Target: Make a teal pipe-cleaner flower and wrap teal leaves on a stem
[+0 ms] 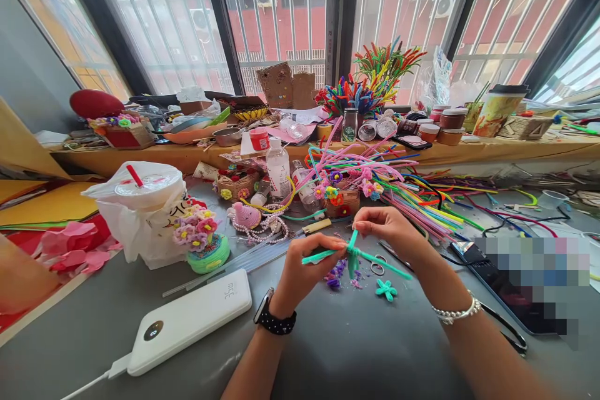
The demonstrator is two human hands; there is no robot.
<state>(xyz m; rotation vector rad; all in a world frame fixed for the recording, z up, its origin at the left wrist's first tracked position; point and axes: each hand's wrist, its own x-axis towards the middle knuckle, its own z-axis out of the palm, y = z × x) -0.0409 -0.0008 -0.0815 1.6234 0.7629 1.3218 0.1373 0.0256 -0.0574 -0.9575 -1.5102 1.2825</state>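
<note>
Between my hands is a teal pipe cleaner [387, 265], bent and twisted at the middle, with loose ends sticking out to both sides. My left hand [313, 265] pinches it near the twist, and one end runs along under the fingers. Higher up, my right hand [391, 230] grips an upright end between thumb and fingertips. Just below on the table lies a finished-looking teal pipe-cleaner flower [385, 290]. Beside it are a metal ring [378, 265] and a small heap of purple bits [334, 276], partly behind the work.
At left lie a white power bank [192, 322] with its cable, a bagged drink cup [145, 200] and a flower pot ornament [207, 254]. A phone [510, 287] lies at right. Behind are bundled pipe cleaners [417, 206], a water bottle [277, 169] and a cluttered sill [187, 153].
</note>
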